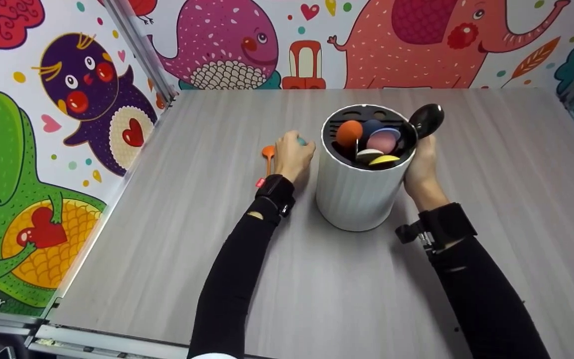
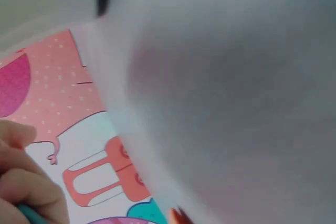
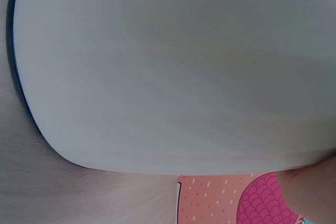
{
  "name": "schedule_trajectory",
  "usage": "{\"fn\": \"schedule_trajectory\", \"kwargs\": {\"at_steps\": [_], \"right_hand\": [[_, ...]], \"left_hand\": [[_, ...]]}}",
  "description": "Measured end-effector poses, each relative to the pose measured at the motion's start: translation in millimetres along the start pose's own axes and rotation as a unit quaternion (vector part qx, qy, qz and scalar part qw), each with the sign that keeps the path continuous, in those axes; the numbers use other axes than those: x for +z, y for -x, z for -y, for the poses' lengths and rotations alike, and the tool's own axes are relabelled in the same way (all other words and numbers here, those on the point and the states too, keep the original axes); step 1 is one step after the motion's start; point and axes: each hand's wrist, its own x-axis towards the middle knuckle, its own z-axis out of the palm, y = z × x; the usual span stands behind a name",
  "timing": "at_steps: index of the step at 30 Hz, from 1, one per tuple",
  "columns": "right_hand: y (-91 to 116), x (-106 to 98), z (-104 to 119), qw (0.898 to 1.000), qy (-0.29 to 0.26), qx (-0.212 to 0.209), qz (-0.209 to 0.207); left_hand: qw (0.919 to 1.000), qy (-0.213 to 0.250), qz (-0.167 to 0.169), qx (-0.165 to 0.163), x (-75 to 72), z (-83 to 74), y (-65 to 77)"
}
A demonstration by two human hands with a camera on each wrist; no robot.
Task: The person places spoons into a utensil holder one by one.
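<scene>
My left hand (image 1: 292, 155) is low over the table, left of a white cylindrical utensil holder (image 1: 357, 199). Its curled fingers grip a small teal thing (image 1: 301, 141), mostly hidden by the hand; a teal bit also shows under the fingers in the left wrist view. Just left of that hand lies an orange spoon (image 1: 268, 152), partly covered by the wrist. The holder stands upright, with my right hand (image 1: 421, 167) holding its right side, fingertips out of sight behind it. A black spoon (image 1: 426, 121) leans out of the holder above the right hand.
Inside the holder's black slotted insert (image 1: 391, 115) sit several rounded heads: an orange ball-like one (image 1: 349, 133), a pink one (image 1: 381, 141) and a yellow edge (image 1: 384, 159). Cartoon-printed walls border the grey wood-grain table (image 1: 167, 239) at the back and left.
</scene>
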Motion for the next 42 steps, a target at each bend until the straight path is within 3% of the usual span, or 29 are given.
{"fn": "schedule_trajectory", "kwargs": {"at_steps": [8, 22, 32, 42], "right_hand": [[0, 1, 0, 1.0, 0.026, 0.005, -0.008], [0, 1, 1, 1.0, 0.013, 0.006, -0.003], [0, 2, 2, 1.0, 0.013, 0.01, -0.002], [1, 2, 5, 1.0, 0.013, 0.01, -0.003]], "left_hand": [[0.9953, 0.093, -0.017, 0.021, -13.7, -14.1, 2.5], [0.9793, 0.183, -0.044, 0.076, -37.6, -45.7, 9.6], [0.9476, 0.303, -0.055, 0.085, -69.8, -69.6, 17.1], [0.9257, 0.347, -0.074, 0.131, -99.1, -100.8, 26.7]]}}
